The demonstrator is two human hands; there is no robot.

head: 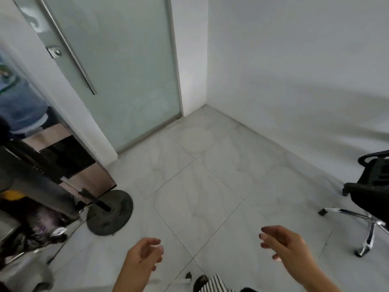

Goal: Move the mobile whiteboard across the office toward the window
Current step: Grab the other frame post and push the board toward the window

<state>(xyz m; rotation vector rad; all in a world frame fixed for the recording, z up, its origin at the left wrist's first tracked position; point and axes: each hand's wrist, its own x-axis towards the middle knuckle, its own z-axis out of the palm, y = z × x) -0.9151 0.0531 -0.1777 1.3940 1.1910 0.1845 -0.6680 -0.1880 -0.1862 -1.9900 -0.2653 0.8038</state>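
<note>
No whiteboard shows in the head view. My left hand (145,257) hangs low in the middle of the frame, fingers loosely curled and apart, holding nothing. My right hand (284,243) is to its right at about the same height, fingers spread and empty. Both hover over the pale marble floor tiles (195,186). The view faces a room corner with a frosted glass door (126,66) and a white wall (294,70).
A black round stand base (110,212) sits on the floor at the left, next to dark cluttered equipment (31,186). A black office chair (372,190) with chrome legs stands at the right edge. A person in blue (21,110) is behind the door opening, far left.
</note>
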